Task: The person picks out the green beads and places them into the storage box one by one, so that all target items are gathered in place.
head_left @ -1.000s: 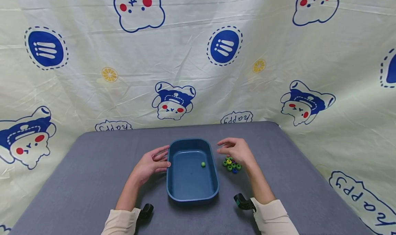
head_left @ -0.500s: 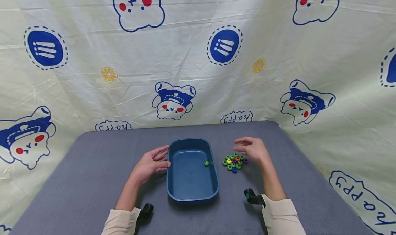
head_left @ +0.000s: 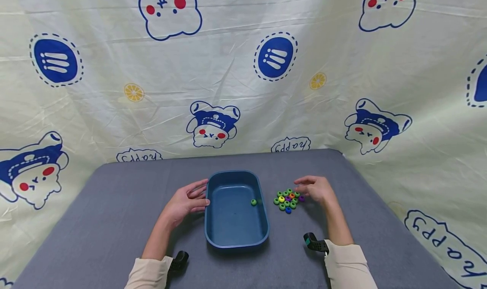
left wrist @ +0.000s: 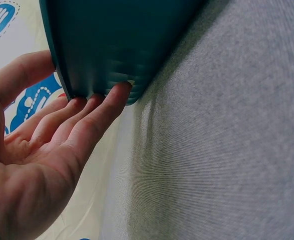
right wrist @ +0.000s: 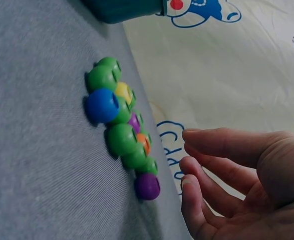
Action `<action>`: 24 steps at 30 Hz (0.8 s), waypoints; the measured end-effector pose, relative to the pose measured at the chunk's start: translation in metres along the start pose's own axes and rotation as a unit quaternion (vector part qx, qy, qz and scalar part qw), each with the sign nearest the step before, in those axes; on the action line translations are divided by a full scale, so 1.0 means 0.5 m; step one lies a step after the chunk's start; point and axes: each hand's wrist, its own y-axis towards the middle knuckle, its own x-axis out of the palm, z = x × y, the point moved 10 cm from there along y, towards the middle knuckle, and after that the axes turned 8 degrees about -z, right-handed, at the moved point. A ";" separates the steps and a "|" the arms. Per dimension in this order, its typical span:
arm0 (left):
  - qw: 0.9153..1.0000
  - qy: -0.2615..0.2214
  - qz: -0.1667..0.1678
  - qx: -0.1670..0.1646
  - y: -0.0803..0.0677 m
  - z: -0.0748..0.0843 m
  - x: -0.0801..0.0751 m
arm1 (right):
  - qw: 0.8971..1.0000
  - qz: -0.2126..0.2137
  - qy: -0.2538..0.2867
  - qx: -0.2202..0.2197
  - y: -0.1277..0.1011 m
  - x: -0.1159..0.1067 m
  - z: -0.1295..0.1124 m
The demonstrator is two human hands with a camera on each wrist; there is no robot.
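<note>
A blue oval tray (head_left: pixel 262 229) sits mid-table with one green bead (head_left: pixel 253 202) inside it. My left hand (head_left: pixel 186 201) rests against the tray's left wall, fingers straight; the left wrist view shows the fingertips (left wrist: pixel 117 92) touching the tray (left wrist: pixel 116 40). A cluster of several beads (head_left: pixel 288 199), mostly green with yellow, orange, purple and blue ones, lies right of the tray. My right hand (head_left: pixel 316 189) hovers just right of the cluster with relaxed fingers, holding nothing. In the right wrist view the beads (right wrist: pixel 121 135) lie left of the right hand's fingertips (right wrist: pixel 189 165).
The grey table (head_left: pixel 114 221) stands in front of a cream curtain (head_left: pixel 243 69) printed with blue cartoon figures, which hangs behind and at both sides. Black wrist camera mounts (head_left: pixel 313 242) sit at both cuffs.
My right hand moved from the tray's right rim rightward and down to beside the bead cluster. The green bead shifted slightly right in the tray. My left hand stayed put.
</note>
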 end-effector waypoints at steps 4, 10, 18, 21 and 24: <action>1.000 -0.004 -0.005 0.001 0.001 0.001 0.002 | 1.000 -0.002 -0.007 0.005 0.004 0.000 0.017; 1.000 -0.002 0.000 -0.002 0.000 0.000 0.001 | 1.000 -0.003 -0.007 0.011 0.011 0.004 0.034; 1.000 -0.001 0.004 0.001 -0.002 0.000 0.000 | 1.000 -0.016 0.007 0.010 0.016 0.011 0.047; 1.000 -0.002 0.004 0.001 -0.002 0.000 0.000 | 1.000 -0.021 0.009 0.012 0.019 0.014 0.053; 1.000 -0.003 0.004 0.001 -0.001 0.001 0.000 | 1.000 -0.023 0.011 0.015 0.022 0.014 0.056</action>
